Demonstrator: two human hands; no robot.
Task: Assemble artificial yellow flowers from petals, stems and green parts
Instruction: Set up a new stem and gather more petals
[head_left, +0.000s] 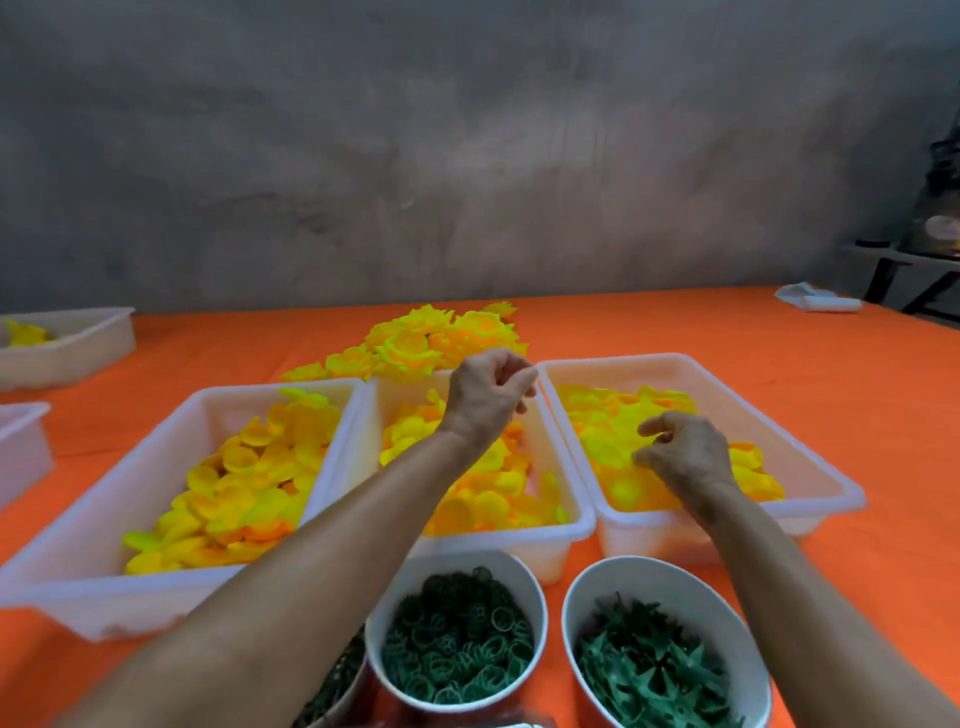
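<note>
Orange cloth covers the bench (649, 332), and on it your three white petal trays sit side by side: the left tray (171, 415), the middle tray (563, 470) and the right tray (810, 457), each part full of yellow petals. Your left hand (488, 395) is raised over the far end of the middle tray with its fingers curled; whether that grip has anything in it, I cannot tell. Your right hand (685, 452) hovers low over the petals in the right tray (613, 441), thumb and forefinger pinching something small and dark, too small to name. You look to be at the petal-picking stage, so the next move calls for lifting one petal cleanly from the heap. Near you stand two full paper cups, one of green rings (457, 644) and one of green stars (654, 670), with a third cup (337, 680) only partly in view. Finished flowers (431, 338) lie piled behind the trays, too many to count.
</note>
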